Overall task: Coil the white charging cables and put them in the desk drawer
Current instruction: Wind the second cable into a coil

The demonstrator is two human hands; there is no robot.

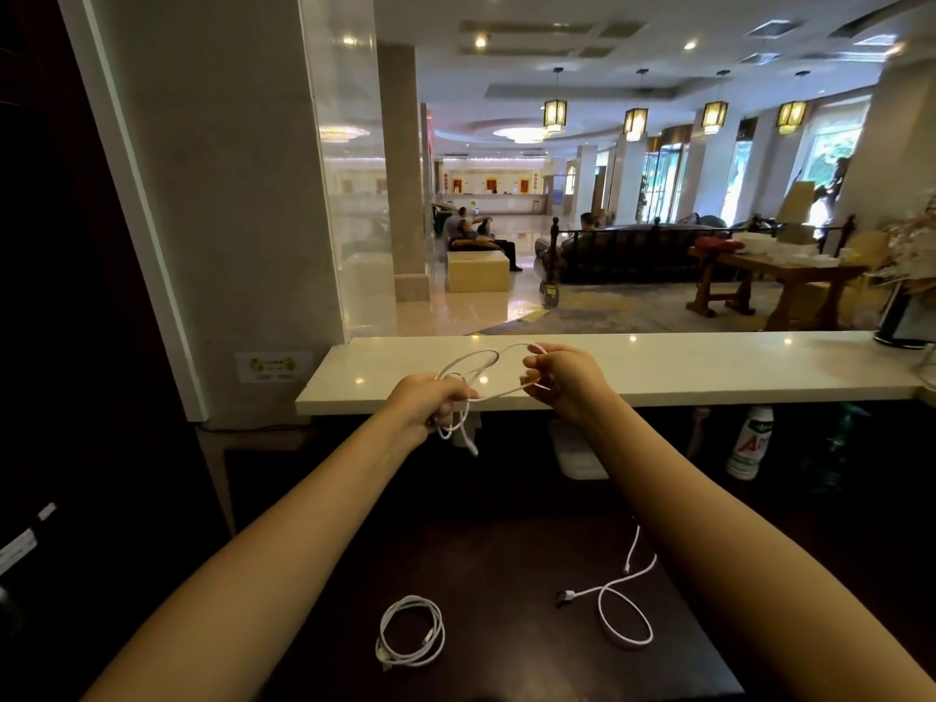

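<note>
A white charging cable (486, 359) hangs in loops between both hands, raised in front of the white counter. My left hand (428, 402) grips the gathered loops, and a loose end with a plug dangles below it. My right hand (562, 380) pinches the cable's far loop. On the dark desk (506, 559) below, a coiled white cable (411, 631) lies near the front, left of centre. A second white cable (623, 608) lies loosely looped to the right, partly under my right forearm. No drawer is in view.
The white counter ledge (709, 369) runs across behind the hands. Under it stand a white bottle (752, 443) with a red label and a white box-like object (577, 456). A dark stand (899, 321) sits at the counter's right end. A lobby lies beyond.
</note>
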